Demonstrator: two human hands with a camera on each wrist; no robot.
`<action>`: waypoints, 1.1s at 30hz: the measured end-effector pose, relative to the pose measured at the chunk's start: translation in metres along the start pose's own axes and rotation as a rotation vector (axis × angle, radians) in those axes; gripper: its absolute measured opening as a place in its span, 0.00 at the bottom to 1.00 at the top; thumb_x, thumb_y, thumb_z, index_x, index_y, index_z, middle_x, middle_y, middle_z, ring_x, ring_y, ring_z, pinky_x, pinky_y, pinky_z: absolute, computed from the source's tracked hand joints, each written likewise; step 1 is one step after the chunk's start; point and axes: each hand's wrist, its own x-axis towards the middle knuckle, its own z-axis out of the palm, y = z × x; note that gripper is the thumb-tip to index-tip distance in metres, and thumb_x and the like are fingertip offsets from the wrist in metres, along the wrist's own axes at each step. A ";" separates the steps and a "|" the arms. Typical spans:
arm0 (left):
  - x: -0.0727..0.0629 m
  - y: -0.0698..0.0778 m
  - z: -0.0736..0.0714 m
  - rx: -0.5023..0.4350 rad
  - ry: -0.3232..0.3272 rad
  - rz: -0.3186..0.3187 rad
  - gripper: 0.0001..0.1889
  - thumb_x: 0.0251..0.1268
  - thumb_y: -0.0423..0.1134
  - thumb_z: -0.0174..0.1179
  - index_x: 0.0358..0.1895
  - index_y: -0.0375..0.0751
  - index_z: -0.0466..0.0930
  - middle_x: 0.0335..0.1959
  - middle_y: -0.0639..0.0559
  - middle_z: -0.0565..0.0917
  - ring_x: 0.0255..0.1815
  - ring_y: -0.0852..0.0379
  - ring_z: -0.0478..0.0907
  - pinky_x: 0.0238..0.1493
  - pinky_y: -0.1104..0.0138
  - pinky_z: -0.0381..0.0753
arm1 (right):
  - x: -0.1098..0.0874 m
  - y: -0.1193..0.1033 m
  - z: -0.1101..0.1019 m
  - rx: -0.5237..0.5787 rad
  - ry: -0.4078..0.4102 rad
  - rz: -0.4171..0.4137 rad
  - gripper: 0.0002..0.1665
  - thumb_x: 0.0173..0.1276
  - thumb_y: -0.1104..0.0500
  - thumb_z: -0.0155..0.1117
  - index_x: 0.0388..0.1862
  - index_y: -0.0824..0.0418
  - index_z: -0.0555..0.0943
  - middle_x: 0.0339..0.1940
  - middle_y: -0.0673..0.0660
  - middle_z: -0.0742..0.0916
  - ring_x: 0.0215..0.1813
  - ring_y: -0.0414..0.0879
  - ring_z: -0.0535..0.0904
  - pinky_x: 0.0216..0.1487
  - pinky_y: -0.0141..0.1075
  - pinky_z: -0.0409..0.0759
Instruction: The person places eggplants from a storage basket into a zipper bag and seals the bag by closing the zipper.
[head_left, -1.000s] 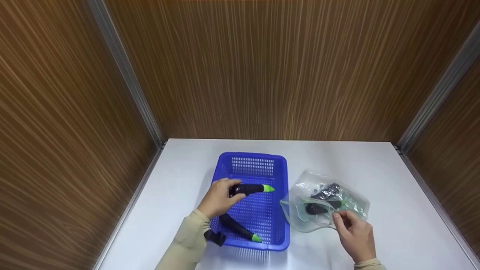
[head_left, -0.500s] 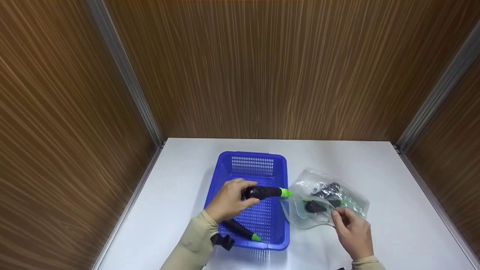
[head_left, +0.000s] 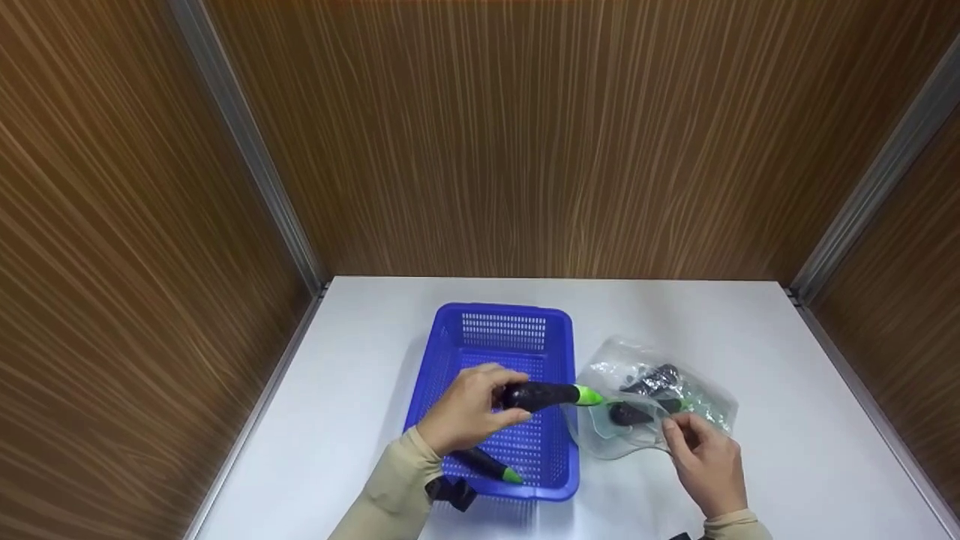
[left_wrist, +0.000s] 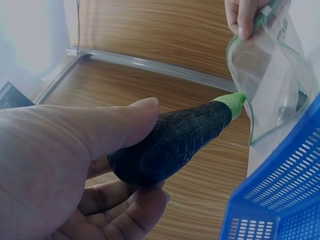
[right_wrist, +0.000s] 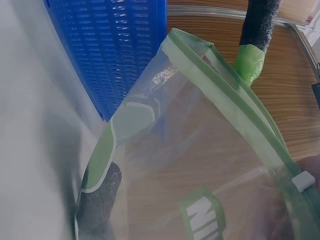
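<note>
The left hand [head_left: 471,409] holds a black eggplant [head_left: 546,395], its green tip [head_left: 589,396] near the mouth of a clear bag [head_left: 710,399] the right hand [head_left: 707,465] pinches. 1 other eggplant [head_left: 480,463] lies in a blue basket [head_left: 556,450].

- A smooth white surface [head_left: 360,337], its straight back edge lying along the foot of the rear wall.
- Facing me, a tall brown wood-grain back panel [head_left: 510,142] with fine, pale, mostly upright streaks.
- To my left, a matching left panel [head_left: 112,262], its darker grain running in slanting lines.
- To my right, a right panel [head_left: 915,300] in the same brown, partly cut off.
- Grey metal strips in both rear corners: a left strip [head_left: 247,142] and a right strip [head_left: 874,180], each reaching down to about the surface's level.
</note>
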 end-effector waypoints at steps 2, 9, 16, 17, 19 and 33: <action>0.000 0.003 0.001 0.008 -0.002 0.014 0.24 0.55 0.45 0.70 0.55 0.41 0.81 0.41 0.56 0.81 0.35 0.62 0.73 0.37 0.72 0.73 | -0.001 0.000 0.000 0.003 -0.002 -0.002 0.09 0.68 0.55 0.63 0.27 0.54 0.81 0.19 0.46 0.79 0.22 0.40 0.72 0.22 0.28 0.70; -0.003 0.012 0.004 -0.001 -0.005 0.047 0.24 0.55 0.45 0.70 0.55 0.40 0.80 0.42 0.56 0.81 0.36 0.63 0.73 0.37 0.74 0.75 | -0.003 0.000 0.001 0.000 -0.009 0.014 0.08 0.67 0.55 0.64 0.28 0.55 0.81 0.20 0.46 0.80 0.23 0.40 0.73 0.23 0.28 0.70; -0.001 0.018 0.007 0.002 -0.015 0.108 0.24 0.55 0.45 0.70 0.55 0.41 0.80 0.41 0.56 0.81 0.35 0.66 0.73 0.37 0.75 0.74 | -0.003 0.000 0.000 0.011 0.007 0.010 0.07 0.66 0.56 0.65 0.28 0.54 0.82 0.20 0.46 0.81 0.23 0.39 0.74 0.24 0.25 0.70; -0.001 0.019 0.008 0.006 -0.018 0.116 0.24 0.55 0.45 0.70 0.55 0.41 0.81 0.41 0.56 0.81 0.34 0.66 0.73 0.37 0.76 0.74 | -0.003 0.000 0.000 0.013 0.006 0.007 0.07 0.66 0.56 0.65 0.28 0.54 0.81 0.20 0.46 0.81 0.23 0.38 0.74 0.24 0.25 0.69; 0.000 0.020 0.010 0.014 -0.032 0.121 0.24 0.55 0.46 0.70 0.55 0.41 0.81 0.40 0.57 0.81 0.34 0.66 0.72 0.36 0.76 0.73 | -0.003 0.000 0.000 0.015 0.002 0.004 0.08 0.67 0.56 0.64 0.27 0.54 0.81 0.20 0.46 0.81 0.23 0.38 0.74 0.23 0.25 0.70; 0.008 0.025 0.028 0.096 -0.123 0.133 0.25 0.56 0.47 0.69 0.57 0.44 0.80 0.44 0.56 0.83 0.43 0.64 0.76 0.50 0.69 0.74 | -0.005 -0.004 0.000 0.030 0.006 -0.009 0.08 0.67 0.56 0.64 0.28 0.54 0.81 0.19 0.45 0.80 0.22 0.39 0.73 0.22 0.27 0.70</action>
